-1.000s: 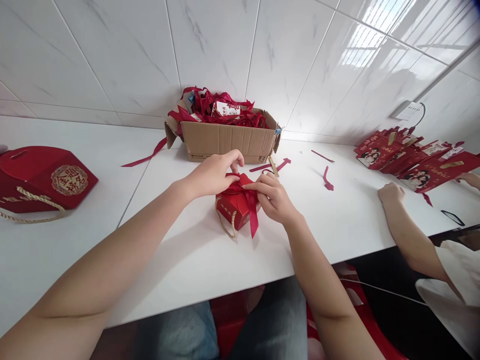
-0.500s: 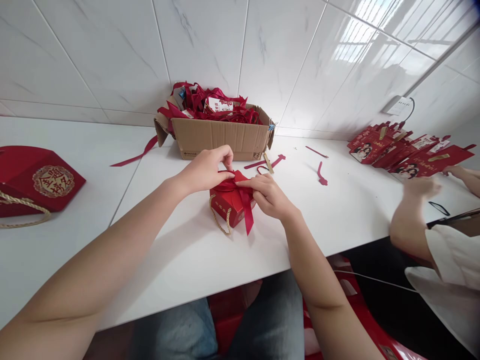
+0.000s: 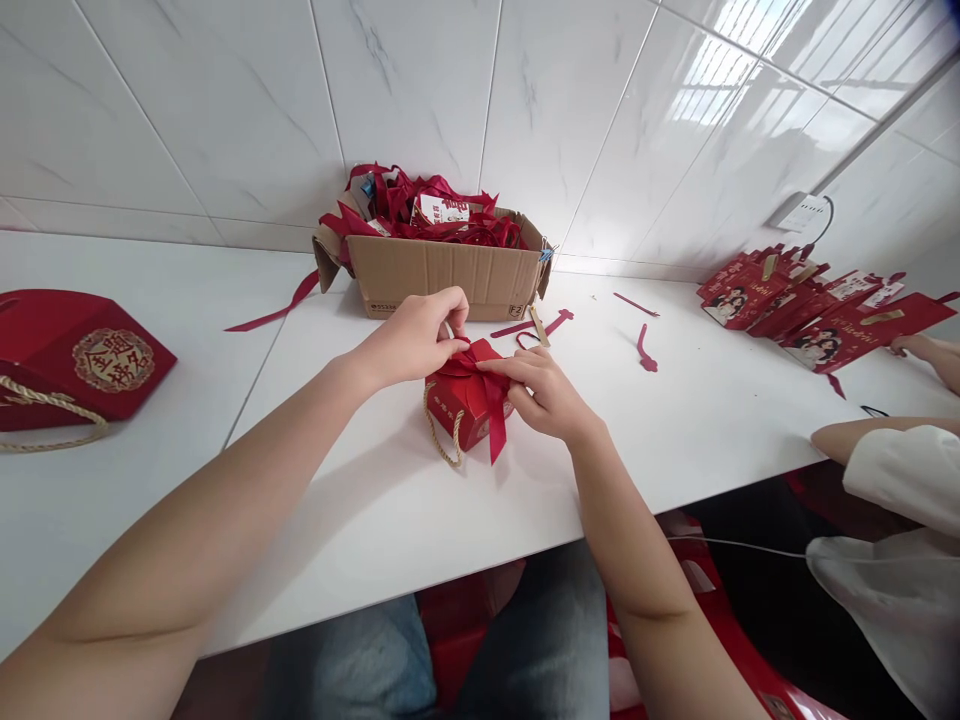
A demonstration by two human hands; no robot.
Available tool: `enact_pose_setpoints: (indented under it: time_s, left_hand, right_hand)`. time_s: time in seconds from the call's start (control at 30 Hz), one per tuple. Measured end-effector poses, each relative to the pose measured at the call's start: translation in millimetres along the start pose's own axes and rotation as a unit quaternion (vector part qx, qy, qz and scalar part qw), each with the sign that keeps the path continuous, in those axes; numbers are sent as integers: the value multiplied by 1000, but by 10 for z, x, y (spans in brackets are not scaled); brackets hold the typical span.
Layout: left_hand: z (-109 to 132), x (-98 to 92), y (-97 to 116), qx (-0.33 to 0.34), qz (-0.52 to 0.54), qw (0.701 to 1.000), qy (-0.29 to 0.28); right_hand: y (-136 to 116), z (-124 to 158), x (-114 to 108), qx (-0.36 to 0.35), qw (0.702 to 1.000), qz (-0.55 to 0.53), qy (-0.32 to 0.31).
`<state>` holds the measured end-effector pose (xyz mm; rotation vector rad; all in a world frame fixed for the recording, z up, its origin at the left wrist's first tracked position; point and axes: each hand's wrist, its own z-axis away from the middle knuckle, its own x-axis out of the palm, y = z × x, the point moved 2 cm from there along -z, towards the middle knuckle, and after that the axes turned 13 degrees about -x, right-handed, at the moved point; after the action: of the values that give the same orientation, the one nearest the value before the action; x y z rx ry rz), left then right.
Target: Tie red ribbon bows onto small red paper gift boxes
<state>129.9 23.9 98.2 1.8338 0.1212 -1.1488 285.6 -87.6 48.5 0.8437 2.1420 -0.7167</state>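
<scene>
A small red gift box (image 3: 471, 412) with twisted gold rope handles stands on the white table between my hands. On its top lies a dark red ribbon bow (image 3: 497, 418), one tail hanging down the front. My left hand (image 3: 420, 335) is at the upper left of the bow, thumb and index finger pinching the ribbon. From the right, my right hand (image 3: 541, 388) holds the bow's right side, its index finger pointing across the ribbon and the other fingers curled. The knot is partly hidden by my fingers.
Behind the box is a cardboard box (image 3: 442, 275) full of red ribbons. A larger red box (image 3: 112, 355) sits at the left. Ribbon scraps (image 3: 645, 350) lie to the right. Red bags (image 3: 840, 330) stand at the far right, beside another person's arm (image 3: 855, 438).
My hands have barely moved and still hold the ribbon. At the right, the other person's near arm has moved lower and to the right, its hand no longer raised beside the bags.
</scene>
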Motion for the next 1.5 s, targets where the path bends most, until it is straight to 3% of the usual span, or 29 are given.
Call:
enact_pose_setpoints:
  time_s: [0.3,0.5,0.63,0.83,1.07,1.2,1.33,1.5]
  left_hand:
    - [9,105,-9,-3,22,999,-38]
    - [33,41,11,12,-88,994,-60]
    - [113,-23,80,-11,-105,988,-113]
    - [153,-5,102,12,-114,980,-161]
    - [115,-19,17,26,-110,976,-185]
    - [177,4,120,14,-154,977,-146]
    - [270,157,263,42,-194,975,-100]
    - [290,308,266,34,-220,972,-70]
  right_hand:
    - [-44,-32,4,40,998,-37,6]
    - [-143,-79,-26,124,991,-44,-20]
    - [-169,-109,-26,114,993,0,-40]
    - [-34,-62,-56,95,993,62,17]
    - [-29,-62,-60,112,993,30,-32]
    - [-51,-64,-71,102,994,17,-39]
    - [-61,-60,-83,96,995,-20,-33]
    - [-60,-52,-95,105,993,-45,-28]
